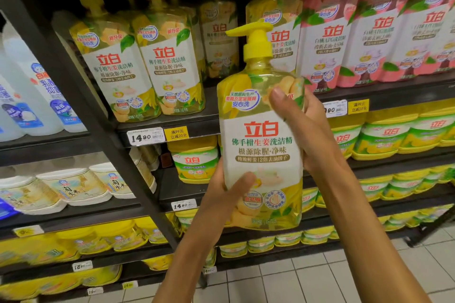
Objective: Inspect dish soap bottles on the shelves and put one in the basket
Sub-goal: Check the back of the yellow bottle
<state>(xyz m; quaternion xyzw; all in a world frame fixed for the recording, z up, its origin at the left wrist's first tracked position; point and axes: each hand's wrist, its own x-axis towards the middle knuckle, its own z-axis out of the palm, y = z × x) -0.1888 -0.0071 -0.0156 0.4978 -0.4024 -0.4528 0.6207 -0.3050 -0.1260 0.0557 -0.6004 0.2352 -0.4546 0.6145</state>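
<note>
I hold a yellow dish soap bottle with a yellow pump top upright in front of the shelves, its white and yellow label facing me. My left hand grips its lower left side, thumb across the label. My right hand grips the upper right side, thumb on the front near the shoulder. Matching yellow bottles stand on the shelf behind. No basket is in view.
Pink dish soap bottles fill the shelf at the upper right. Squat yellow-green tubs line the lower shelves. Clear bottles and white tubs sit at the left behind a black upright post. Tiled floor lies below.
</note>
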